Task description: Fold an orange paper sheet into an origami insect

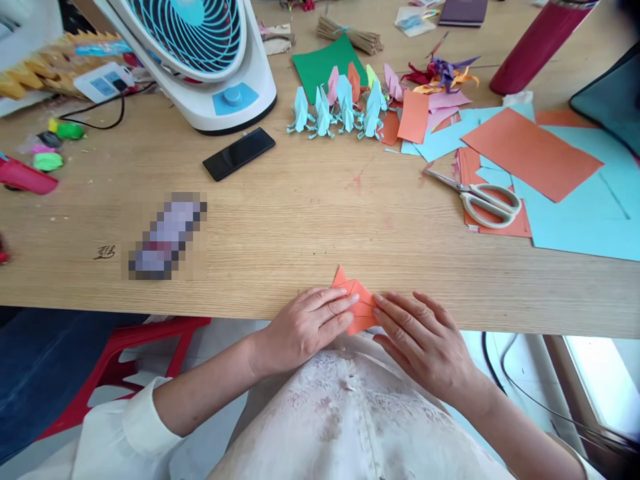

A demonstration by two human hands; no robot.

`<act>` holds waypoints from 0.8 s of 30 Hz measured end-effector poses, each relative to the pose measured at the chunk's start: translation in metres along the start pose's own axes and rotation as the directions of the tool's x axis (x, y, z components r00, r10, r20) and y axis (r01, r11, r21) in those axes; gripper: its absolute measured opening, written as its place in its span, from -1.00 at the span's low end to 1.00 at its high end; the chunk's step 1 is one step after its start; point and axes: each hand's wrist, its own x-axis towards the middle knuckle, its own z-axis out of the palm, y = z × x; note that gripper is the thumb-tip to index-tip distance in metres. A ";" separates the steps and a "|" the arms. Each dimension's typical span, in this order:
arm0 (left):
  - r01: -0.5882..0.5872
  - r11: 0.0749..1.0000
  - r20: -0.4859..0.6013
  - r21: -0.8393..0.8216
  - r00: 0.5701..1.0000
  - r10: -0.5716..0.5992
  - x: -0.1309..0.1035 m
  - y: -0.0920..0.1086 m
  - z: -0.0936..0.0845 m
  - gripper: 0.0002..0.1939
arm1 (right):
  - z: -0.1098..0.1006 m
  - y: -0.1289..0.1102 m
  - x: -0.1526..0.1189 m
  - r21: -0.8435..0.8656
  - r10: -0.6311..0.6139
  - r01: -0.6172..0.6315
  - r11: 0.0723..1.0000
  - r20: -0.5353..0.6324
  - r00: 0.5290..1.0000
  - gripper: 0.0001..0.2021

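Observation:
A partly folded piece of orange paper (pixel 361 308) lies at the table's front edge, with one pointed tip sticking up at its upper left. My left hand (pixel 313 323) rests on its left side, fingers laid close together over the paper. At the right side of the paper, the fingertips of my right hand (pixel 425 337) press on its edge, the fingers extended. Both thumbs are mostly hidden or low beside the paper. Folded light blue paper figures (pixel 345 107) stand in a row farther back on the table.
Scissors (pixel 487 200) lie on orange and blue sheets (pixel 590 220) at the right. A black phone (pixel 239 153) and a white fan (pixel 200 60) are at the back left, near a blurred object (pixel 167 237). A red bottle (pixel 540 47) stands back right.

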 end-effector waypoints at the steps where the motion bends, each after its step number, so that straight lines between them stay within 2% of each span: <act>1: 0.014 1.000 -0.043 0.003 0.999 -0.014 0.000 0.003 0.004 -0.81 | 0.003 -0.001 -0.001 0.004 0.012 -0.012 1.000 -0.019 1.000 -0.66; 5: 0.068 0.997 -0.172 0.020 0.983 -0.064 0.003 0.010 0.015 -0.93 | 0.010 -0.002 0.002 0.046 0.048 -0.044 0.998 -0.107 0.993 -0.71; 8: 0.101 0.995 -0.181 0.003 0.979 -0.098 0.004 0.011 0.015 -0.93 | 0.010 -0.004 0.006 0.097 0.097 -0.083 0.992 -0.145 0.985 -0.74; 14: 0.203 0.978 -0.136 -0.035 0.969 -0.206 0.002 0.012 0.011 -0.85 | 0.006 -0.009 0.012 0.151 0.172 -0.154 0.976 -0.116 0.978 -0.71; 21: 0.273 0.959 -0.239 -0.075 0.929 -0.283 0.004 0.018 0.017 -0.89 | 0.004 -0.010 0.018 0.200 0.226 -0.210 0.957 -0.063 0.972 -0.81; 24: 0.284 0.958 -0.249 -0.044 0.926 -0.286 0.005 0.019 0.017 -0.89 | 0.005 -0.006 0.019 0.257 0.214 -0.197 0.946 -0.041 0.976 -0.85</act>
